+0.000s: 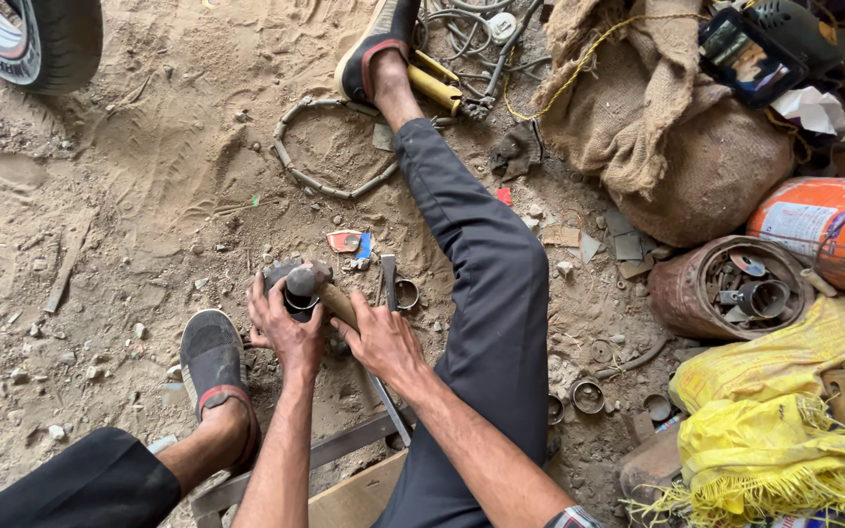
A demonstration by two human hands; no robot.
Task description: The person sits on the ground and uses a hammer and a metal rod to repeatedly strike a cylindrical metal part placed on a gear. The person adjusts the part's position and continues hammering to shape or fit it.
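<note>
Presently, at hand, listed by place:

1. Left hand [284, 332]: closed round a dark, stubby round metal part [278, 289] that stands on the sandy ground [149, 196] just ahead of my left shoe [212, 364]. Fingers wrapped tight, nothing spare.
2. Right hand [383, 342]: gripped about a tan wooden handle [340, 305] that ends in a rounded grey metal head [302, 280], by my reckoning a hammer. The head sits on top of the dark part, touching it.
3. Step in hand, as I judge it: steadying the part with the left while the tool bears on its top. Whether the head is resting or striking, I cannot tell.
4. Any further blow would call for the left fingers kept below the top rim and the part held upright, since loose sand gives a poor seat.
5. Just beside the right hand: a flat grey metal strip [388, 279] and a small steel ring [406, 293].
6. Well apart, right: a rusty tin of metal oddments [682, 293], a burlap sack [677, 137], an orange can [819, 225], a yellow woven bag [784, 420].
7. Far left corner: a black tyre [61, 44].
</note>
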